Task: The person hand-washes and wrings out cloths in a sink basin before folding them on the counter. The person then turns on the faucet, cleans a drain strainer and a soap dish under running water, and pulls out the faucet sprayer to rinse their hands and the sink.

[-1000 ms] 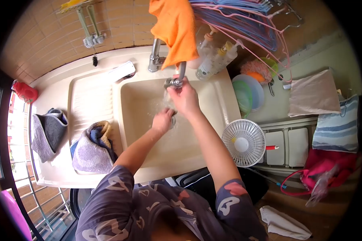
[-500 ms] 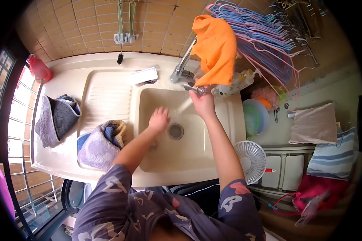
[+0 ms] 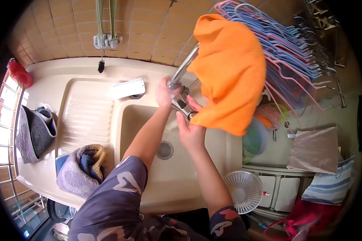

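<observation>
The chrome faucet (image 3: 184,105) rises from the back of the beige sink (image 3: 126,120). My left hand (image 3: 165,95), somewhat blurred, is closed around the faucet's body at the foot of its neck. My right hand (image 3: 192,130) grips the faucet's lower front part, thumb on the left side and fingertips showing on the far side. An orange cloth (image 3: 231,74) drapes over the upper part of the faucet and hides its top and some of my right fingers. The round drain (image 3: 164,150) lies below my forearms.
To the left lie a grey towel (image 3: 35,132) and a lilac towel (image 3: 77,172). A white soap dish (image 3: 128,88) and red bottle (image 3: 19,74) stand at the back. Hangers (image 3: 285,48) crowd the upper right, above a beige cloth (image 3: 314,150) and a white fan (image 3: 243,191).
My left hand has moved up from inside the basin onto the faucet. My right hand remains at the faucet. The stream of water seen earlier no longer shows, and the view has moved closer.
</observation>
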### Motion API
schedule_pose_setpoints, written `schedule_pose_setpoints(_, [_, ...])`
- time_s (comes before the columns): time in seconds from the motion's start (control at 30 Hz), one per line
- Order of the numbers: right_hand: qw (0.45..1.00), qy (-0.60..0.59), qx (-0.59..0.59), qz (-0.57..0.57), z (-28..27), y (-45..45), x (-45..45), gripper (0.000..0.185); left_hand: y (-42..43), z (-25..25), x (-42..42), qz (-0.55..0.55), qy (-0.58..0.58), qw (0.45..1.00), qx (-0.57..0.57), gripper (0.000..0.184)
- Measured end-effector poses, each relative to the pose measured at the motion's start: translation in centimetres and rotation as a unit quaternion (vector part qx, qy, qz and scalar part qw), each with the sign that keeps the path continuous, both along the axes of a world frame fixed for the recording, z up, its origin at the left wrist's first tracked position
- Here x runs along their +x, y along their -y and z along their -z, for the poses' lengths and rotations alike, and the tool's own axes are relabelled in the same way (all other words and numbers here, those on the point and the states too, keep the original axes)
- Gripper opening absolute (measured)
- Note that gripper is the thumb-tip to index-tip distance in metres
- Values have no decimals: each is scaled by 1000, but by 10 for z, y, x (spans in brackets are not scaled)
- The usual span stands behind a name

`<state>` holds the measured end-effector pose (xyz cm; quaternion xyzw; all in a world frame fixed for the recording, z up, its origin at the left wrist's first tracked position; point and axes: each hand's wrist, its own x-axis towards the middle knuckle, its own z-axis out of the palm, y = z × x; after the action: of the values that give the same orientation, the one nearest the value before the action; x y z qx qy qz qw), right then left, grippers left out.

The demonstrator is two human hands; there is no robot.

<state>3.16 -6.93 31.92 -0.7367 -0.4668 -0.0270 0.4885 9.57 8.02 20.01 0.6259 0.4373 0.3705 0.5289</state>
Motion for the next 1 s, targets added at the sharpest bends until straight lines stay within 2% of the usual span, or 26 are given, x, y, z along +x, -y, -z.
schedule_pose_setpoints(0.07, [997,-25,68,-9,10,-4,0,52,-6,-13,-16,84,-8,996,5,47])
schedule_pose_setpoints(0.1, [998,-26,57,-4,5,-7,-3,53,-15,-26,-27,147,-18,989,5,46])
schedule_pose_setpoints(0.13, [998,-29,57,-6,6,-9,-7,53,-30,-11,-27,244,94,965,14,38])
schedule_pose_setpoints(0.2, [990,-114,75,-17,5,-13,-6,48,-67,-5,-23,408,56,900,144,31])
schedule_pose_setpoints(0.23, [990,-109,87,-27,7,-15,-7,46,-71,-12,-23,446,34,887,114,28])
schedule_pose_setpoints(0.27, [991,-99,86,-28,4,-16,-5,46,-61,-6,-27,418,114,893,121,32])
schedule_pose_setpoints(0.33, [994,-70,82,-21,5,-18,-6,47,-36,0,-26,289,75,946,124,32])
schedule_pose_setpoints(0.37, [991,-95,93,-21,6,-20,-6,48,-28,2,-24,281,157,947,-7,36])
schedule_pose_setpoints(0.4, [991,-92,93,-23,7,-21,-6,48,-20,-3,-23,279,160,947,-6,36])
schedule_pose_setpoints(0.47, [993,-77,93,-1,9,-24,-5,49,-3,-19,-21,99,177,979,-7,34])
schedule_pose_setpoints(0.5, [992,-83,94,-3,6,-25,-7,49,10,-18,-15,30,218,975,0,32])
schedule_pose_setpoints(0.53, [992,-83,94,-3,9,-24,-9,49,11,-14,-13,30,218,975,0,32])
schedule_pose_setpoints(0.6, [992,-78,96,10,8,-23,-6,50,11,-14,-5,-24,104,990,87,33])
schedule_pose_setpoints(0.63, [993,-89,79,24,4,-20,-8,50,6,-16,-13,51,118,990,64,41])
schedule_pose_setpoints(0.67, [992,-91,81,26,5,-18,-9,50,-6,-18,-22,55,116,990,65,41])
schedule_pose_setpoints(0.73, [994,-76,76,8,8,-16,-4,50,-39,-16,-35,268,34,937,222,65])
schedule_pose_setpoints(0.77, [994,-82,79,3,8,-14,-3,48,-58,-17,-50,301,-17,880,367,79])
schedule_pose_setpoints(0.8, [993,-82,85,5,9,-15,-1,48,-76,-23,-63,326,-69,797,503,92])
schedule_pose_setpoints(0.83, [995,-53,88,2,11,-16,1,47,-91,-31,-62,409,-146,758,486,110])
schedule_pose_setpoints(0.87, [996,-25,89,-1,15,-17,0,47,-101,-50,-66,441,-230,690,526,112])
schedule_pose_setpoints(0.93, [992,-57,115,-6,10,-25,-5,45,-113,-62,-44,471,-286,609,570,118])
schedule_pose_setpoints(0.97, [994,-44,96,2,4,-29,-4,45,-118,-69,-24,468,-284,609,574,118])
schedule_pose_setpoints(1.0, [997,-33,73,10,-1,-29,-6,45,-118,-70,-8,512,-291,581,561,119])
